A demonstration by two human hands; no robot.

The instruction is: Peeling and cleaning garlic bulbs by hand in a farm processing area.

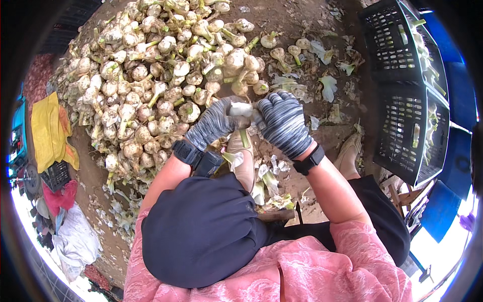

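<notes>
Both my hands wear grey striped knit gloves and meet above my left shoe. My left hand [217, 120] grips a white garlic bulb [241, 109] between thumb and fingers. At the bulb's right end, my right hand [283, 122] has its fingers curled in and touching it; what lies inside those fingers is hidden. A green stem piece [244, 138] shows just below the bulb, over the shoe [241, 162]; whether it joins the bulb I cannot tell. Ahead and to the left lies a large heap of garlic bulbs [143, 83] with short cut stems, soiled outside.
Black plastic crates [400, 124] with stemmed garlic stand at the right. Peeled skins [269, 181] litter the ground around my feet. A few loose bulbs [279, 54] lie beyond my right hand. At the far left are a yellow sack [47, 132] and a white sack [77, 238].
</notes>
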